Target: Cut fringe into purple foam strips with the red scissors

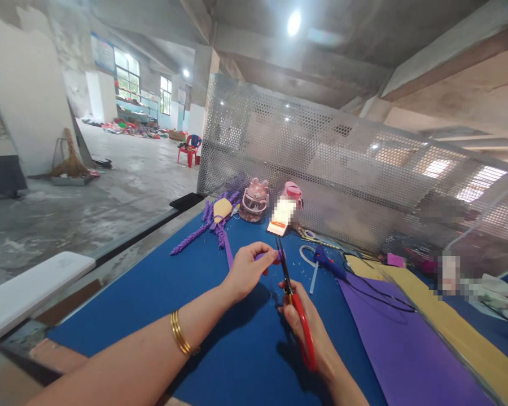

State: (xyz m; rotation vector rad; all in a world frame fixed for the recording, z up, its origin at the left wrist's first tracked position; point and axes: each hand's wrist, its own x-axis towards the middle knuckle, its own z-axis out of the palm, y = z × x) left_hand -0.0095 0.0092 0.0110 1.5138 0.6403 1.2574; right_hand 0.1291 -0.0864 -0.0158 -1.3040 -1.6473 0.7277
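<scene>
At the bottom of the frame, gold bangles (180, 334) ring a worker's left wrist. Lower right of centre, the right hand (298, 310) grips red-handled scissors (309, 344), their long axis running up and slightly left, blades narrowly parted. At mid-frame, the left hand (248, 265) pinches a small purple piece (260, 257) between thumb and fingers. The piece lies roughly crosswise to the blades, its right end at their upper part; from here I cannot tell whether steel touches it. The left hand is nearer to it; the right sits below and to the right, behind the handles. A purple sheet (400, 332) spreads at lower right, a glue gun (325, 260) rests just right of centre, and a purple bundle (195, 238) lies left of centre. Beyond stand a phone (276, 228), a mesh screen (322, 146) and, upper left, a red chair (189, 152).
</scene>
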